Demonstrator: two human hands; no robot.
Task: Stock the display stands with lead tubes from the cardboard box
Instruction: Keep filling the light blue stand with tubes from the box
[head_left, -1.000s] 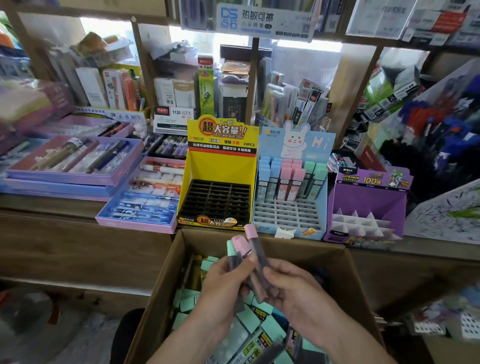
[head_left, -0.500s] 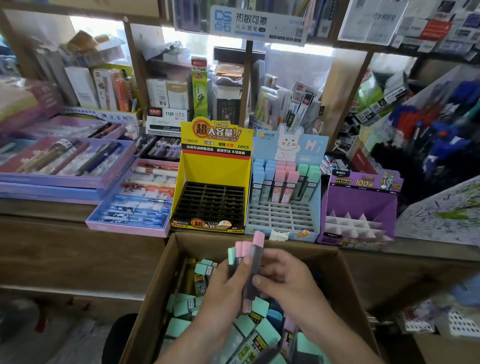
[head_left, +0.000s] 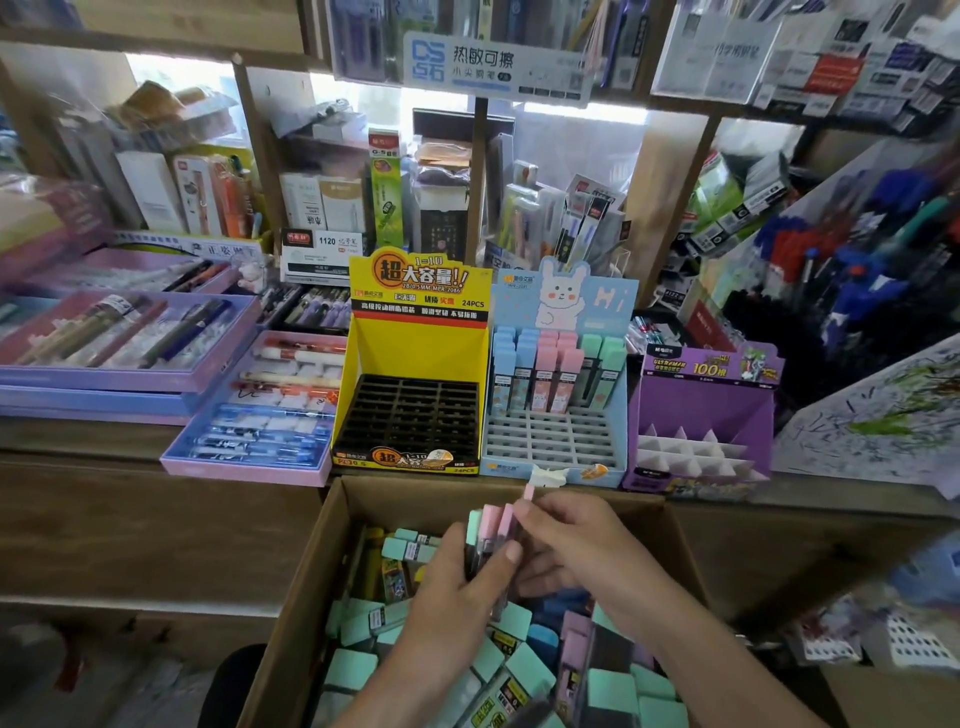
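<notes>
Fanned a second ago, slim pink- and green-capped plastic lead tubes (head_left: 491, 525) now stand bunched over the near brown cardboard box (head_left: 405, 501), left hand (head_left: 457, 587) gripping, right hand (head_left: 582, 551) pinching them, probably light, stiff, best held mid-barrel.

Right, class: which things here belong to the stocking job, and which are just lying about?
Job: cardboard box, lead tubes held in left hand and right hand, yellow stand, blue stand, purple stand.
Lying about: pen trays, overhead sign.
</notes>
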